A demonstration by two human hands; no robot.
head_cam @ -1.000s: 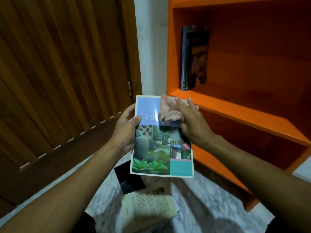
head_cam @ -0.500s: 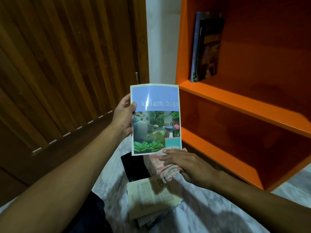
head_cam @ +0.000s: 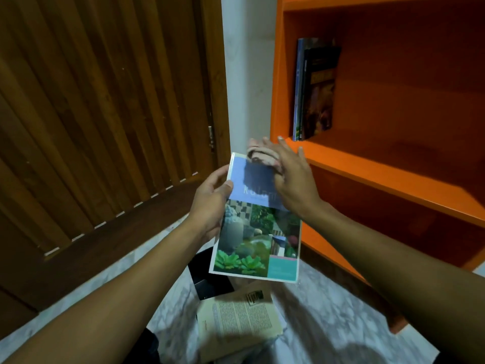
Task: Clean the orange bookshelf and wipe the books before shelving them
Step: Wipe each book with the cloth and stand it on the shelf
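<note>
A thin, floppy book (head_cam: 258, 219), pinched at nine o'clock by the left hand (head_cam: 210, 206); the flat-fingered right hand (head_cam: 294, 179) presses a cloth (head_cam: 262, 156) at twelve.

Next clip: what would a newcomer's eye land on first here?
The garden book at centre, gripped at its left edge by the left hand while the right hand presses a cloth on its top. Next, the orange bookshelf at right, with books upright in its left corner. Below, more books lie on the floor.
</note>
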